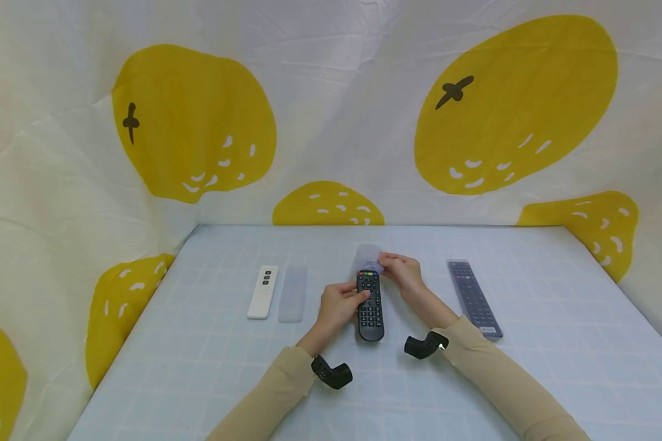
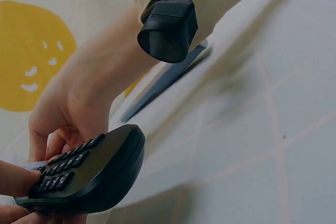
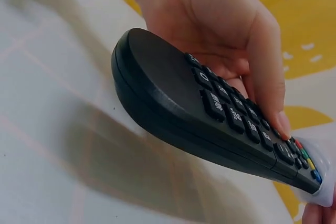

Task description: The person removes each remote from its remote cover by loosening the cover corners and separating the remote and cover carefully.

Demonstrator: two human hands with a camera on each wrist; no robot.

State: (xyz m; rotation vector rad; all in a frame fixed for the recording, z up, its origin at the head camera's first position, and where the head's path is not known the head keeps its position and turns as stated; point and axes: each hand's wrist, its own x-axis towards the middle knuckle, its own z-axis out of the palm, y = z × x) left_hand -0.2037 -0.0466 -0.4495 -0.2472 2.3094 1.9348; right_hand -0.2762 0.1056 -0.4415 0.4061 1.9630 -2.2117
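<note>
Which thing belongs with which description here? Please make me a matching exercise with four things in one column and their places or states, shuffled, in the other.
Things
1. White remote control
2. Black remote control with coloured buttons
3. Flat translucent sleeve
4. Right hand

Places and states
A. Pinches clear plastic at the far end of a remote
B. Farthest left of the remotes on the table
C. Held by the left hand
D. Lies on the table, just right of the leftmost remote

Right pairs: 1-B, 2-C, 3-D, 4-A
</note>
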